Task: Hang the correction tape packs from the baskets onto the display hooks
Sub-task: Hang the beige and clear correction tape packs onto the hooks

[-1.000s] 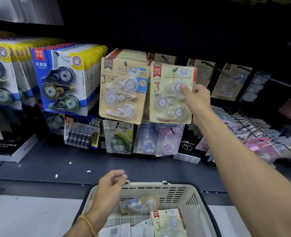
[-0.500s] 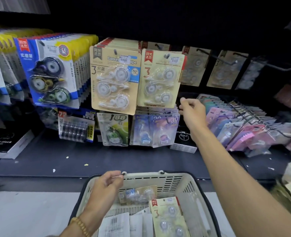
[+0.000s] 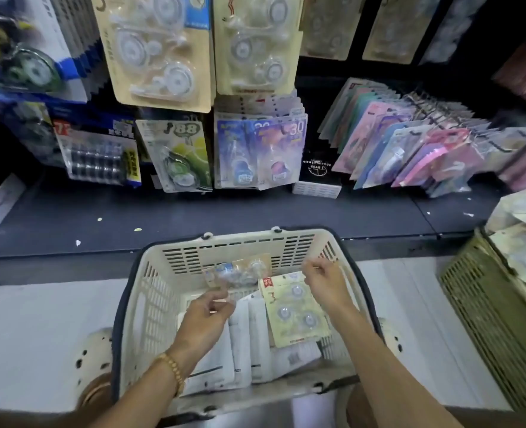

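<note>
Both hands over the basket (image 3: 150, 273). L hand (image 3: 204, 316) pinches a clear pack (image 3: 240, 271) just beyond its fingertips; R hand (image 3: 325, 281), fingers loosely curled, holds nothing, yellow pack (image 3: 292, 310) just below-left of it. Risk: thin pinch on slick blister could slip mid-lift, or pack snags neighbours. Hung packs (image 3: 255, 41) well beyond.

1. Location type: retail shop, stationery aisle.
2. Evidence: rows of carded blister packs of correction tape (image 3: 159, 54) hanging from a dark display wall.
3. Evidence: cream slotted plastic shopping basket (image 3: 150, 291) holding packaged stock.
</note>
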Available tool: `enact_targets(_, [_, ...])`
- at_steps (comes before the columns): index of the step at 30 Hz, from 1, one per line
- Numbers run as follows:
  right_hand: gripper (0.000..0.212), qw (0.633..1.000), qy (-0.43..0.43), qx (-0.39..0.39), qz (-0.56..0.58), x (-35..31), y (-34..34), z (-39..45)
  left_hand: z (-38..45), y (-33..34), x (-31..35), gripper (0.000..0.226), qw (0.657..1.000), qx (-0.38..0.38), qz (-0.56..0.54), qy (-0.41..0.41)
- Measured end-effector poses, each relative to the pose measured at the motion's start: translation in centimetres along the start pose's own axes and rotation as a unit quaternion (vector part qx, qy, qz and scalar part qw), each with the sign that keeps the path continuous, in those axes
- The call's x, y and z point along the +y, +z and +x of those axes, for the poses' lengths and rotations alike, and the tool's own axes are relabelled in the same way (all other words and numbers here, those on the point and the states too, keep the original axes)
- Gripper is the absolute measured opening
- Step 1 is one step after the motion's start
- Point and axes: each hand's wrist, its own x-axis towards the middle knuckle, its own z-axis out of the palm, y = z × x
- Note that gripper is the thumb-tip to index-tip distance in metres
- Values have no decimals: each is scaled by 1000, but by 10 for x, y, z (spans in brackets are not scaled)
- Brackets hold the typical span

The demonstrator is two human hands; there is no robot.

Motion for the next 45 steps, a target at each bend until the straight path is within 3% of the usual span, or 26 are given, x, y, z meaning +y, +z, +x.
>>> enact_targets(4, [37, 988, 76, -95, -97, 42, 10, 17, 36, 1, -19, 31, 995, -53, 77, -31])
enact_targets(7, [48, 973, 70, -134, -176, 58, 21, 36, 72, 5, -37, 52, 983, -110, 143, -24])
enact_targets(11, [50, 962, 68, -129, -230, 74, 37, 62, 116, 11, -58, 77, 951, -164, 262, 1])
enact_targets(14, [37, 965, 77, -110, -225, 94, 44, 72, 139, 7, -74, 93, 910, -176, 376, 4])
enact_targets(15, [42, 963, 84, -114, -228, 99, 45, 73, 144, 4, -78, 97, 898, -179, 403, -4])
enact_targets(18, [76, 963, 105, -141, -205, 107, 41, 75, 156, -8, -83, 101, 872, -198, 447, -21])
enact_targets(24, [105, 965, 131, -131, -185, 120, 58, 69, 160, -17, -80, 81, 810, -289, 508, -36])
enact_targets(26, [101, 961, 151, -114, -200, 125, 65, 68, 154, -19, -88, 68, 804, -306, 508, -36])
enact_targets(28, [83, 959, 163, -107, -206, 130, 66, 67, 148, -22, -96, 61, 816, -311, 486, -37])
enact_targets(30, [58, 963, 162, -115, -180, 126, 63, 65, 143, -29, -99, 61, 833, -302, 463, -36])
enact_targets(34, [37, 979, 143, -111, -96, 115, 47, 64, 134, -37, -93, 68, 846, -301, 438, -41])
enact_targets(38, [42, 974, 124, -166, -90, 110, 35, 62, 124, -36, -79, 88, 851, -294, 433, -51])
enact_targets(42, [49, 973, 92, -179, -110, 103, 41, 53, 108, -31, -62, 73, 823, -328, 463, -31])
enact_targets(45, [42, 983, 66, -160, -58, 85, 35, 48, 98, -36, -53, 67, 851, -304, 428, -14])
